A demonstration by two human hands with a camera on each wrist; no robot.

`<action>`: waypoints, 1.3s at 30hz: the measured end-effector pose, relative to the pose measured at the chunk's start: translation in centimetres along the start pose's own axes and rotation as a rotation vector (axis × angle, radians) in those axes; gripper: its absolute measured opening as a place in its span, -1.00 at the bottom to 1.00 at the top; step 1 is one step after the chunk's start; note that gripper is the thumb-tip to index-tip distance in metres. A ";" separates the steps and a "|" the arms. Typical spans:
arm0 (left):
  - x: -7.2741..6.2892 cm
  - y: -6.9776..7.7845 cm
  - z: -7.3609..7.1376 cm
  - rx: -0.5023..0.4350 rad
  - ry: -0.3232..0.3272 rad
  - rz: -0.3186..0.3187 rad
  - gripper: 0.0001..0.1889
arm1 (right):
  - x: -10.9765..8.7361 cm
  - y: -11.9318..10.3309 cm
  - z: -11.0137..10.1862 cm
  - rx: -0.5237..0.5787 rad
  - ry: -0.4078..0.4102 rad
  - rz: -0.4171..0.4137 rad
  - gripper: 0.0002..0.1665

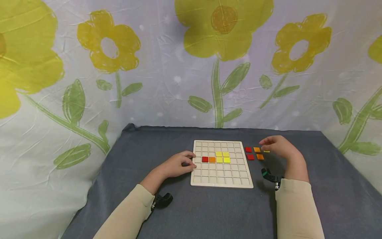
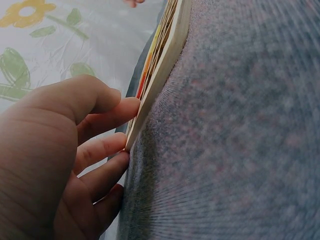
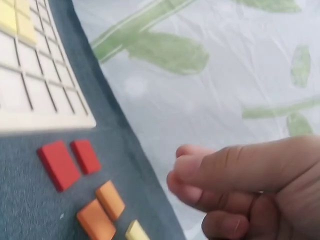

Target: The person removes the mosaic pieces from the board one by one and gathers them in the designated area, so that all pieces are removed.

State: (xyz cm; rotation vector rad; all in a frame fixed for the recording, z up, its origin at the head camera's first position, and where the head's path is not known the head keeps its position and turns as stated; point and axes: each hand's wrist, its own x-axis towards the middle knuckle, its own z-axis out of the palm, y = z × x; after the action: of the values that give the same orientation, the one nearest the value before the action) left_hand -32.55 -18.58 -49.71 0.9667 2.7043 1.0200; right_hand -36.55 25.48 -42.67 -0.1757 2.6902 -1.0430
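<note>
A light wooden grid board [image 1: 209,181] lies on the table with a red tile [image 1: 205,159], an orange tile [image 1: 212,160] and a block of yellow tiles [image 1: 222,157] in its squares. My left hand [image 1: 178,165] touches the board's left edge with its fingertips, fingers slightly bent. Beside the board's right edge are two red tiles [image 3: 59,166], two orange tiles [image 3: 96,220] and a yellow tile [image 3: 136,231]. Above that yellow tile hovers my right hand [image 1: 282,146]. Its thumb and fingertips are close together, and no tile shows between them in the right wrist view.
Dark grey cloth [image 1: 203,212] covers the table. Behind and at the sides hangs a pale curtain [image 1: 161,83] with big yellow flowers. A black wrist strap device [image 1: 162,200] sits under the left wrist, another [image 1: 270,176] by the right.
</note>
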 end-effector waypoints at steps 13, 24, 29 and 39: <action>-0.1 0.1 -0.1 -0.008 0.001 0.012 -0.85 | -0.7 -3.3 0.1 0.067 0.108 -0.162 -0.52; -0.2 0.2 -0.1 -0.018 -0.006 -0.003 -0.84 | 0.2 -5.5 1.4 0.072 0.104 -0.253 -0.55; -0.2 0.4 -0.2 -0.013 -0.010 -0.002 -0.83 | 0.6 -6.5 2.5 0.076 0.066 -0.261 -0.58; -0.1 0.1 -0.1 -0.017 -0.004 -0.006 -0.84 | 1.6 -7.6 4.8 0.042 -0.005 -0.278 -0.60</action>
State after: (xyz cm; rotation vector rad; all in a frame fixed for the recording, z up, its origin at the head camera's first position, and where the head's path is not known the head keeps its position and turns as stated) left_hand -32.43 -18.63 -49.59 0.9563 2.6890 1.0367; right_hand -36.60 16.41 -41.24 -0.5569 2.6890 -1.1708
